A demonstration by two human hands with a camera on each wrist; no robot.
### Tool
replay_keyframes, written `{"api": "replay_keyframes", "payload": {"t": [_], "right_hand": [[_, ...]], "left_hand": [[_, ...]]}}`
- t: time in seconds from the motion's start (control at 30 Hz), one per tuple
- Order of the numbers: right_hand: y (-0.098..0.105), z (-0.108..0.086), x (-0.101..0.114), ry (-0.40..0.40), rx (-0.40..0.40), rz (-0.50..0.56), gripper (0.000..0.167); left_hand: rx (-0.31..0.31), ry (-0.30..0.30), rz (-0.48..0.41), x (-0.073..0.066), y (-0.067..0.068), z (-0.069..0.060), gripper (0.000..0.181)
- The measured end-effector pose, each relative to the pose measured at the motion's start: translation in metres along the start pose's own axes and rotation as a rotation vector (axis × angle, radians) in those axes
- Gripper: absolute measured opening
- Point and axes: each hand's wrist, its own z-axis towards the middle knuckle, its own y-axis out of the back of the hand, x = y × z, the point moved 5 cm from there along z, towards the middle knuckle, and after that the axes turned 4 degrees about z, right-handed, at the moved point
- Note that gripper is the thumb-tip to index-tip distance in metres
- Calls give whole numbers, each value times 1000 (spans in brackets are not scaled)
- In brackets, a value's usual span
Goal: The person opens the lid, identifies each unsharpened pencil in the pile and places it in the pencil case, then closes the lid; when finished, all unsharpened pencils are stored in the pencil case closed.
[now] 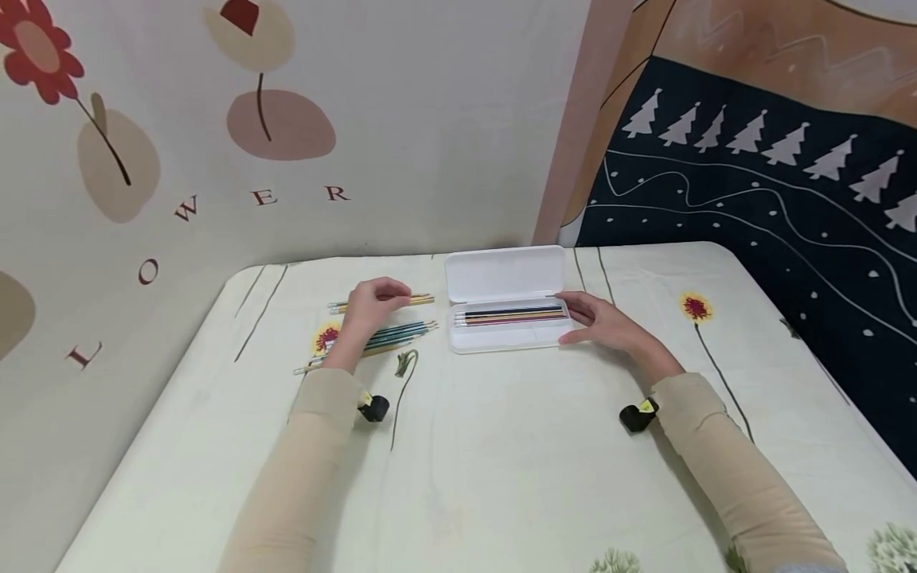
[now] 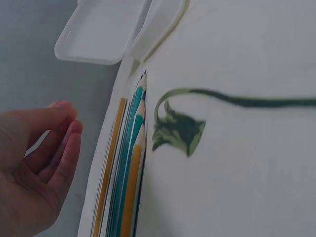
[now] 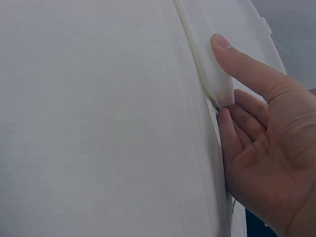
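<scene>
A white plastic pencil case lies with its lid raised at the back. Several pencils, dark, yellow and reddish, lie inside it. My right hand holds the case's right end; in the right wrist view the thumb reaches over its edge and the other fingers curl at the end. My left hand hovers over the pencils on the left, its thumb and fingertips close together near some yellow pencils. Nothing shows between them in the left wrist view. Nearer me lie several teal and yellow pencils.
A pale cloth with printed flowers covers the table. Behind stands a light wall hanging with letters, and at the right a dark cloth with printed trees. Each wrist wears a small black camera.
</scene>
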Motion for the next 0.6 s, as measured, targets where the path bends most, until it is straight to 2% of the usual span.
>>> {"api": "replay_keyframes", "payload": {"t": [0.17, 0.37, 0.6], "right_hand": [[0, 0, -1, -2, 0, 3, 87], [1, -1, -2, -15, -8, 5, 87], [0, 0, 2, 5, -1, 20, 86]], "left_hand": [[-58, 61, 13, 22, 23, 1, 23], [-132, 113, -17, 50, 52, -5, 27], [-175, 256, -86, 83, 71, -16, 32]]}}
